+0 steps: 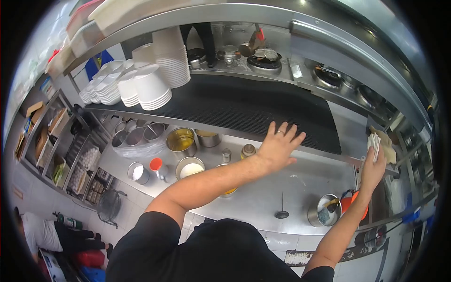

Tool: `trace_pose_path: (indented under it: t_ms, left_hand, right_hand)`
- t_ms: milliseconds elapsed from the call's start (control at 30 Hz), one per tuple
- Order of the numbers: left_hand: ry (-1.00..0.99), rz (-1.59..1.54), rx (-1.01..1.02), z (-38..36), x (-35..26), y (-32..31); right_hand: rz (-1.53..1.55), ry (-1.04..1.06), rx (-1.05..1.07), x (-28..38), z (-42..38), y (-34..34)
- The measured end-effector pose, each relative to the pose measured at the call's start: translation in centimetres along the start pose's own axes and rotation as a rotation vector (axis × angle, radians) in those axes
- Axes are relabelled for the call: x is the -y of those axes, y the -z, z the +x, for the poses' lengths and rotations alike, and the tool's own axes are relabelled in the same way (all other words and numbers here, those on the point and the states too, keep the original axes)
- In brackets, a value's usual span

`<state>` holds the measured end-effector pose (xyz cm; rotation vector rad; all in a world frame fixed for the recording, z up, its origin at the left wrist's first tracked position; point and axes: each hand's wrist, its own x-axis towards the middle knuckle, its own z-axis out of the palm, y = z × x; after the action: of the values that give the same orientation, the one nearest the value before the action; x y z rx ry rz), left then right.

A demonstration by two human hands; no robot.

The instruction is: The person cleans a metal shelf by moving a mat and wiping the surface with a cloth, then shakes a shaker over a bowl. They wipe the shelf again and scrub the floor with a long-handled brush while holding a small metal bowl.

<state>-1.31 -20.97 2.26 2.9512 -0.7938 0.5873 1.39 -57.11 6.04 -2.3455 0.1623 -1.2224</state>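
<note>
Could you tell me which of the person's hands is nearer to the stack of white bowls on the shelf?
Left. The left hand rests on the black mat's edge, to the right of the white bowls; the right hand is farther right, holding a cloth.

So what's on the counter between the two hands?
In the head view, mostly bare steel counter and the black mat's corner lie between the left hand and the right hand, which holds a cloth.

White crumpled cloth (374, 142) bunched upright in the right hand (372, 170), beside the counter's far right end.
</note>
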Motion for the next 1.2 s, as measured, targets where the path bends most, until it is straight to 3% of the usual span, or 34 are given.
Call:
trace_pose_path:
  t_ms: [167,267,333,467,600,633,700,767,900,967,1033,1100,1133,1167,1200]
  left_hand:
    - [-0.093,-0.133,-0.097,-0.8,1.8,0.2]
    - [-0.035,-0.117,-0.252,-3.0,4.9,1.4]
    - [0.087,-0.082,-0.282,-5.2,7.9,4.1]
    - [0.294,-0.079,-0.436,-9.3,16.4,4.9]
    - [0.481,-0.086,-0.398,-13.1,21.7,6.3]
    - [0.560,-0.130,-0.309,-13.8,22.2,6.8]
    - [0.528,-0.098,-0.277,-15.2,23.2,6.4]
    - [0.487,-0.094,-0.252,-15.9,23.8,5.8]
    - [0.404,-0.082,-0.325,-16.4,23.8,5.8]
    - [0.398,-0.052,-0.344,-16.3,24.1,5.4]
    - [0.376,-0.026,-0.362,-16.5,24.4,5.1]
    - [0.364,-0.023,-0.369,-16.6,24.4,5.2]
    - [0.357,-0.022,-0.380,-16.5,24.5,5.1]
    - [0.350,-0.026,-0.383,-16.6,24.4,5.0]
    - [0.342,-0.025,-0.394,-16.5,24.5,5.0]
  right_hand:
    - [-0.176,0.200,0.035,3.0,3.2,-3.2]
    - [-0.313,0.100,0.115,1.6,5.2,-6.1]
    - [-0.228,0.125,0.076,2.2,5.6,-6.8]
    - [0.045,0.155,0.184,11.2,3.2,-9.7]
    - [0.184,0.265,0.451,25.8,-2.0,-15.2]
    - [0.181,0.296,0.508,29.7,-3.6,-16.6]
    - [0.164,0.350,0.723,37.9,-5.6,-17.7]
    - [0.178,0.454,0.756,43.3,-8.5,-21.4]
    - [0.177,0.704,0.777,45.5,-11.5,-28.6]
    - [0.052,0.711,0.943,44.2,-8.5,-26.8]
    - [-0.186,0.476,0.904,39.1,-5.0,-28.1]
    - [-0.335,0.243,0.748,28.4,0.3,-29.1]
    - [-0.433,0.253,0.541,20.8,2.6,-29.2]
    - [-0.638,0.305,0.501,11.1,6.2,-30.3]
    - [-0.824,0.278,0.574,6.4,8.1,-27.2]
